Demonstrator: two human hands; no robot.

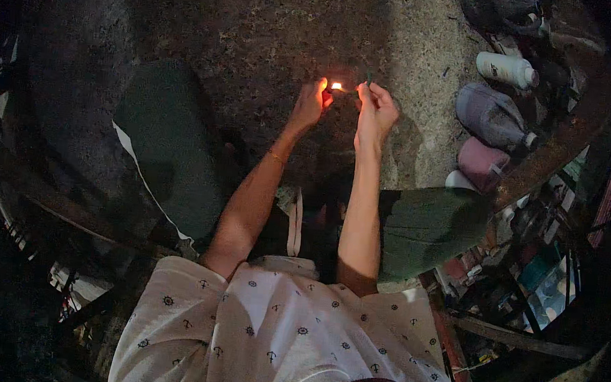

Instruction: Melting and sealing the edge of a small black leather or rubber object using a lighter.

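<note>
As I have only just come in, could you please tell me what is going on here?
A person is holding a small flame between their two hands, over a rough floor. The left hand grips a small object, mostly hidden, with the flame at its fingertips. The right hand pinches a thin greenish thing, too small to identify; I cannot tell whether the flame touches it. A white bottle lies off to the right.
</note>
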